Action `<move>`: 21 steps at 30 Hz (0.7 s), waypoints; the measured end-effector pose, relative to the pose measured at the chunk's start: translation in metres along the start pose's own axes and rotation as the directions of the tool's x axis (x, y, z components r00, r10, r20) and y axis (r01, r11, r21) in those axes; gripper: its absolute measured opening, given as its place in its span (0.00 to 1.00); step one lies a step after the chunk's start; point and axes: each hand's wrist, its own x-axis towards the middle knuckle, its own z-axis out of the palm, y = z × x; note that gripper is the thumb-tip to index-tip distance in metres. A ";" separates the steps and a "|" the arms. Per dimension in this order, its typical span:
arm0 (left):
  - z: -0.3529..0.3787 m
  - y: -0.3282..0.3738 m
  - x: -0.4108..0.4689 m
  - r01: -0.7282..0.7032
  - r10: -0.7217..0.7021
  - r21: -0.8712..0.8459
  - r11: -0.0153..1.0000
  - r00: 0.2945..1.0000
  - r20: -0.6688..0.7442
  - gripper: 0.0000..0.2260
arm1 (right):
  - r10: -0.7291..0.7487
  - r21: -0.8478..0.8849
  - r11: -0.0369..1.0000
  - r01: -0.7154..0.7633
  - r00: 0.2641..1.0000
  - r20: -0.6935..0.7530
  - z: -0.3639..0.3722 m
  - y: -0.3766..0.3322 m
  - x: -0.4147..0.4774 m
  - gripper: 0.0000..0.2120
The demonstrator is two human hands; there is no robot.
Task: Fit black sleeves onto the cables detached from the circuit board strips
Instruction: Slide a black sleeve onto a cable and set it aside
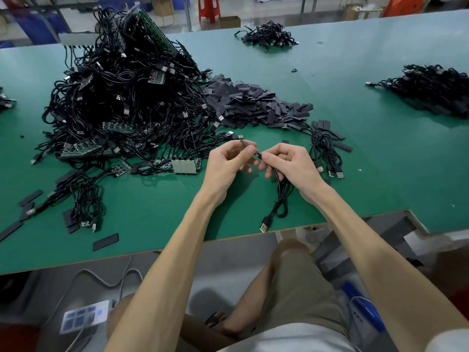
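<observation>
The sleeve (245,143) is pinched between thumb and fingers of the left hand (225,161), above the bench (355,153) near its front edge; the right hand (291,163) pinches the cable (280,199) end against it; the cable's plug lies by the front edge; the sleeve pile (253,102) and cable heap (121,97) sit behind.

One table (355,153). Two grips: left grip (228,161), right grip (289,163). One sleeve (245,143) pinched in the left, one cable (280,204) in the right. Four cable heaps: big heap (121,92), with circuit board strips (177,165) too tangled to count; far heap (269,36); right heap (431,87); left-edge heap (5,101), cut off. One sleeve pile (253,102), uncountable. One small bundle (324,148), three USB plugs showing. One red stool (209,7). One power strip (85,317) on the floor.
</observation>
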 end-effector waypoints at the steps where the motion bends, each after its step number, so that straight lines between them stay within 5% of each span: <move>1: 0.000 0.000 0.000 0.002 -0.002 -0.002 1.000 1.000 0.004 0.09 | 0.007 -0.002 1.000 -0.007 1.000 -0.001 0.000 0.000 0.000 0.05; 21: 0.001 -0.001 0.000 -0.016 0.015 0.020 1.000 0.999 0.052 0.08 | 0.035 0.016 0.999 -0.034 0.999 -0.017 0.001 -0.002 -0.003 0.04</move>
